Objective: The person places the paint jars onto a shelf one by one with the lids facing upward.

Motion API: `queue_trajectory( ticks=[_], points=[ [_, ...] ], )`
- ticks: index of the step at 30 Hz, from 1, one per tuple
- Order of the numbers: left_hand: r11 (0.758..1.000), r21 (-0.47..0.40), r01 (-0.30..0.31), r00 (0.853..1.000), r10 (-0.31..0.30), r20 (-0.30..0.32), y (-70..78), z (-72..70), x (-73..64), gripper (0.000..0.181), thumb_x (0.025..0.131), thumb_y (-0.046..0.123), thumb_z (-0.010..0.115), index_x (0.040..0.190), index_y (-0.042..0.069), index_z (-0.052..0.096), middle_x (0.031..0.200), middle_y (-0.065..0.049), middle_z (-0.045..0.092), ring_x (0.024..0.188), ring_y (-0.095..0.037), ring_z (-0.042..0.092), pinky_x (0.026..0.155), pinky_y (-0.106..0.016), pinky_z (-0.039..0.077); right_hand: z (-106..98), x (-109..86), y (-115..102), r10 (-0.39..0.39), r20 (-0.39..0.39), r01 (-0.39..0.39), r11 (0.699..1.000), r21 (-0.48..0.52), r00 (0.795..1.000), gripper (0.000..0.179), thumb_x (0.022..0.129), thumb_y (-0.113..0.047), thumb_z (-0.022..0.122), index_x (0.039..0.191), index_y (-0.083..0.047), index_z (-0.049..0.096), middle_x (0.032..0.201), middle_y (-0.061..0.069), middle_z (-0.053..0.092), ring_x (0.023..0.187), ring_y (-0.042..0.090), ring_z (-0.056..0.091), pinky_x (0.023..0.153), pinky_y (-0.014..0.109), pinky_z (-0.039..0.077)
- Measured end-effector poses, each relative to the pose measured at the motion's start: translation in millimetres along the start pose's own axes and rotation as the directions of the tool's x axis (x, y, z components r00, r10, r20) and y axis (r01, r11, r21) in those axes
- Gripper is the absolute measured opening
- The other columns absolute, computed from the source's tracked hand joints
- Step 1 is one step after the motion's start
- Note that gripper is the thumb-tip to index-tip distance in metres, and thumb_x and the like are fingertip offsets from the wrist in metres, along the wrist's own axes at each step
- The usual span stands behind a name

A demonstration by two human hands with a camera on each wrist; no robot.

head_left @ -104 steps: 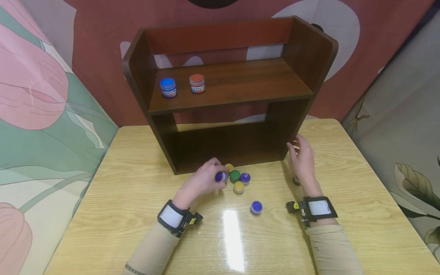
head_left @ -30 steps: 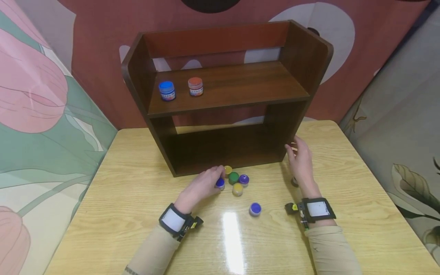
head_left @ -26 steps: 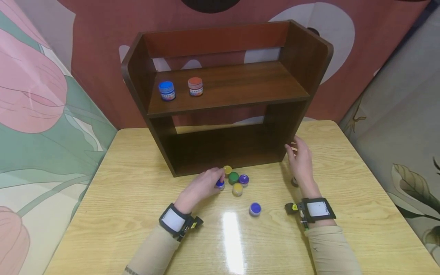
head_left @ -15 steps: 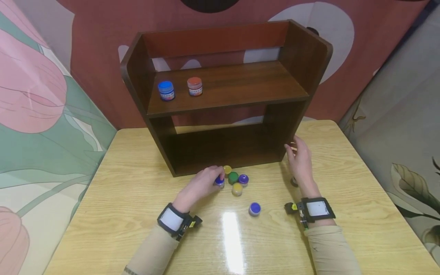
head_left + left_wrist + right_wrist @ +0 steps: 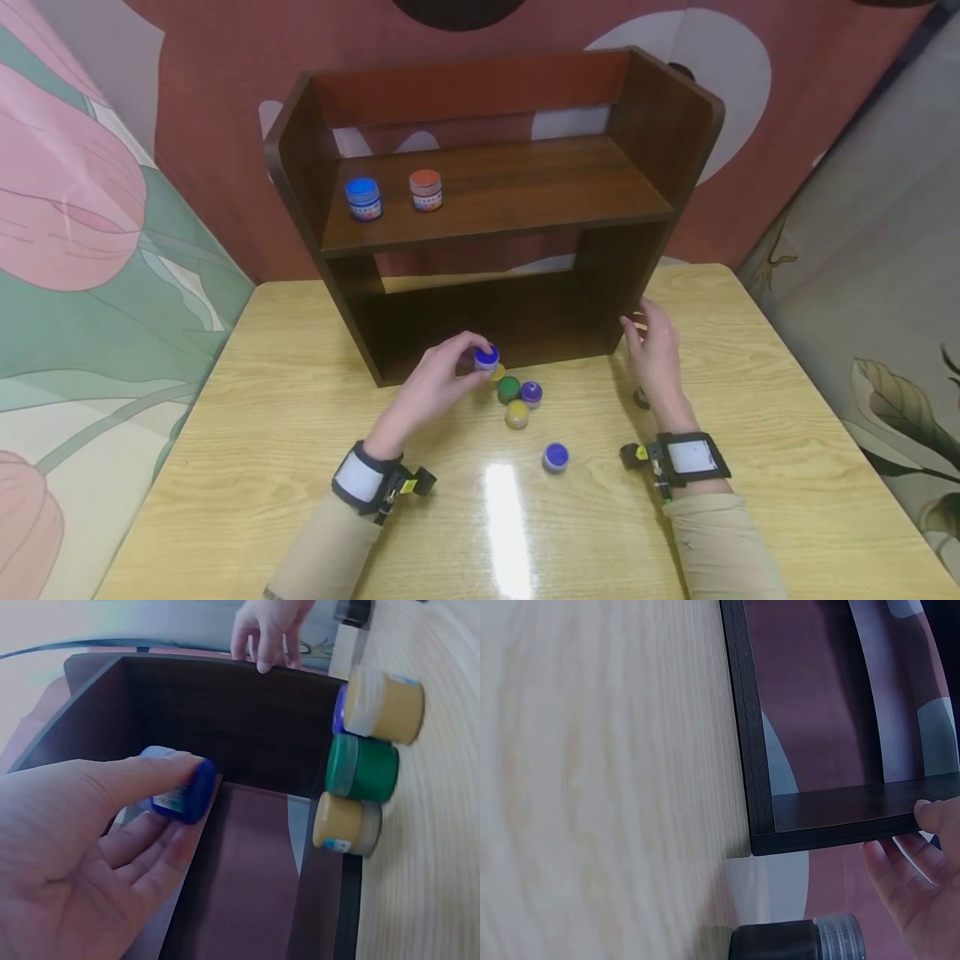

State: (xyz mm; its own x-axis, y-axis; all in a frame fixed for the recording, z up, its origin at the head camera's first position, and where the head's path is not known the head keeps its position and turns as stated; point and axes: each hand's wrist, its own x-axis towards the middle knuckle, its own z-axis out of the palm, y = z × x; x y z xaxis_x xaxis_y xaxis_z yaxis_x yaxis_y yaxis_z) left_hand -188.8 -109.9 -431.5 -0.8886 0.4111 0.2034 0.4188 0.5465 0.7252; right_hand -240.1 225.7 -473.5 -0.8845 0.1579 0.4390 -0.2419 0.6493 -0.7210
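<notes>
In the head view my left hand (image 5: 438,375) pinches a dark blue paint jar (image 5: 486,358) between thumb and fingers, lifted in front of the lower compartment of a dark brown shelf (image 5: 495,229). The left wrist view shows that jar (image 5: 184,787) tilted, clear of the table. Just below it on the table stand a yellow jar (image 5: 498,374), a green jar (image 5: 508,389), a purple jar (image 5: 531,393) and a pale yellow jar (image 5: 517,414). My right hand (image 5: 654,350) grips the shelf's right side panel, its thumb (image 5: 928,814) on the edge and fingers along the outer face.
On the upper board stand a bright blue jar (image 5: 363,200) and an orange-red jar (image 5: 426,191). Another blue-violet jar (image 5: 556,457) sits apart, nearer the front of the wooden table (image 5: 255,467). A black jar (image 5: 795,941) stands beside my right wrist. Patterned cloth hangs behind and at both sides.
My left hand had the dark blue jar low at the table, left of the cluster; now it has raised it up towards the shelf. My right hand stays at the panel.
</notes>
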Motion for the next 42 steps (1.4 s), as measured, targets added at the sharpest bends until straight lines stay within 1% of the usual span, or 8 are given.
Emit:
queue_trajectory(
  ticks=[4, 8, 15, 21, 33, 36, 40, 42],
  points=[
    [0.999, -0.051, -0.002, 0.999, 0.000, -0.035, 4.5, -3.1, -0.2, 0.028, 0.095, 0.023, 0.070, 0.121, 0.022, 0.061, 0.114, 0.003, 0.070, 0.103, -0.014, 0.070, 0.090, -0.031, 0.060, 0, 1.3, 0, -0.005, -0.007, 0.005, 1.000, 0.002, 1.000, 0.033, 0.100, -0.007, 0.058, 0.132, 0.000, 0.056, 0.125, 0.026, 0.062, 0.111, 0.040, 0.063, 0.091, 0.053, 0.058],
    [0.997, -0.077, 0.002, 0.998, -0.006, -0.056, 6.8, -5.0, -0.5, 0.029, 0.095, 0.024, 0.069, 0.122, 0.024, 0.060, 0.116, 0.003, 0.070, 0.107, -0.015, 0.070, 0.093, -0.032, 0.059, 1, 2.3, 0, -0.013, -0.013, 0.013, 1.000, 0.007, 1.000, 0.033, 0.100, -0.006, 0.058, 0.132, 0.002, 0.056, 0.124, 0.027, 0.062, 0.110, 0.041, 0.064, 0.090, 0.053, 0.058],
    [0.995, -0.092, -0.038, 0.996, 0.030, -0.085, 11.4, -6.6, 0.5, 0.031, 0.094, 0.021, 0.070, 0.124, 0.021, 0.061, 0.117, 0.002, 0.070, 0.107, -0.014, 0.069, 0.093, -0.028, 0.059, 0, 3.2, 0, -0.008, -0.016, 0.008, 1.000, 0.013, 1.000, 0.033, 0.100, -0.005, 0.057, 0.132, 0.002, 0.056, 0.125, 0.027, 0.062, 0.110, 0.041, 0.064, 0.090, 0.054, 0.058],
    [0.995, -0.088, -0.037, 0.994, 0.028, -0.103, 14.6, -6.4, 1.1, 0.033, 0.093, 0.019, 0.071, 0.125, 0.019, 0.061, 0.117, 0.002, 0.070, 0.105, -0.012, 0.068, 0.091, -0.025, 0.059, -1, 3.0, 0, -0.011, -0.013, 0.011, 1.000, 0.009, 1.000, 0.034, 0.100, -0.004, 0.057, 0.133, 0.002, 0.055, 0.126, 0.027, 0.061, 0.111, 0.041, 0.063, 0.091, 0.054, 0.058],
    [0.996, -0.080, -0.032, 0.992, 0.022, -0.126, 13.2, -6.2, -4.0, 0.031, 0.093, 0.020, 0.071, 0.123, 0.019, 0.063, 0.116, 0.003, 0.070, 0.102, -0.011, 0.068, 0.089, -0.027, 0.059, 3, 0.0, 2, -0.023, 0.001, 0.023, 1.000, 0.021, 1.000, 0.035, 0.099, -0.005, 0.058, 0.134, 0.002, 0.054, 0.127, 0.027, 0.061, 0.110, 0.043, 0.064, 0.091, 0.055, 0.057],
    [0.995, -0.092, -0.035, 0.992, 0.023, -0.126, 14.4, -5.9, -5.2, 0.032, 0.093, 0.018, 0.072, 0.123, 0.018, 0.063, 0.117, 0.002, 0.070, 0.103, -0.012, 0.068, 0.090, -0.029, 0.059, 3, -1.7, 2, -0.014, 0.006, 0.014, 1.000, 0.023, 1.000, 0.036, 0.099, -0.006, 0.059, 0.134, 0.001, 0.054, 0.128, 0.027, 0.061, 0.111, 0.042, 0.064, 0.091, 0.055, 0.058],
    [0.992, -0.113, -0.047, 0.991, 0.032, -0.132, 16.0, -5.1, -6.1, 0.032, 0.092, 0.017, 0.072, 0.123, 0.017, 0.063, 0.119, -0.001, 0.070, 0.104, -0.016, 0.068, 0.092, -0.039, 0.060, 2, -3.4, 3, -0.011, 0.005, 0.011, 0.999, 0.030, 1.000, 0.036, 0.099, -0.005, 0.058, 0.134, 0.002, 0.054, 0.127, 0.027, 0.061, 0.111, 0.042, 0.063, 0.091, 0.054, 0.057],
    [0.992, -0.113, -0.054, 0.990, 0.038, -0.138, 16.5, -4.7, -6.4, 0.032, 0.092, 0.017, 0.072, 0.123, 0.017, 0.063, 0.119, -0.001, 0.070, 0.104, -0.016, 0.068, 0.092, -0.042, 0.060, 1, -3.9, 3, -0.011, 0.000, 0.011, 1.000, 0.026, 1.000, 0.036, 0.099, -0.004, 0.059, 0.134, 0.002, 0.054, 0.126, 0.027, 0.061, 0.110, 0.042, 0.064, 0.091, 0.054, 0.058]
  ],
)
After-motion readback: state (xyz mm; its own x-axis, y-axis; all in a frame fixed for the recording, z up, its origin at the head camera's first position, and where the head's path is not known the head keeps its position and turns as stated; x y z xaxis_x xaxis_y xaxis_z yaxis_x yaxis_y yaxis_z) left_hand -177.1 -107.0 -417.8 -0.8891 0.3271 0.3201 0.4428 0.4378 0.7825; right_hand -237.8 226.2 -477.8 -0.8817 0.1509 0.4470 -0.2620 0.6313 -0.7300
